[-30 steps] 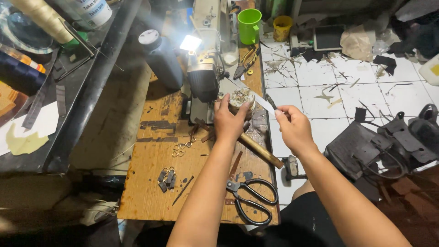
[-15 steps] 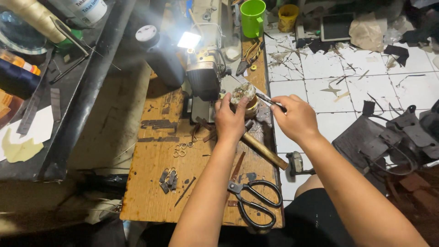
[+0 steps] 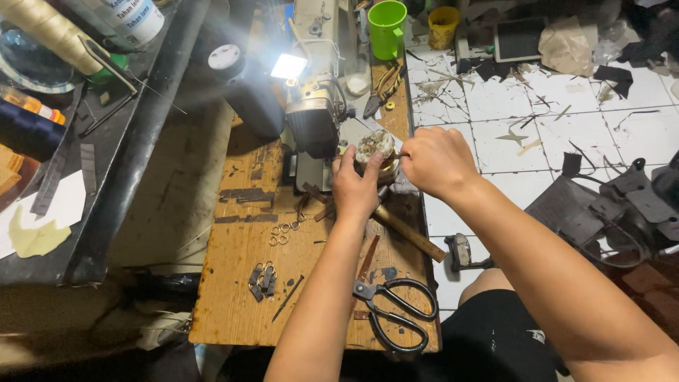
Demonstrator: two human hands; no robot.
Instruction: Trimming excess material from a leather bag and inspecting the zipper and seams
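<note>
L hand point(image 3: 356, 189) is wrapping round a small round tin point(image 3: 375, 150), holding it upright at the worktop point(image 3: 233, 283) edge, right by the sewing machine point(image 3: 316, 120). R hand point(image 3: 437, 161) is closing in a fist on a thin tool w/ its tip poking into the tin's top from the right; tool mostly hidden, can't tell what kind. Hands are sitting close together, tin between them, L one nearer. Scissors point(image 3: 392, 311) & hammer point(image 3: 417, 237) are lying nearer the person, untouched.

scissors point(image 3: 396, 311) on the table point(image 3: 233, 311), hammer point(image 3: 417, 237) behind them, near hands
</note>
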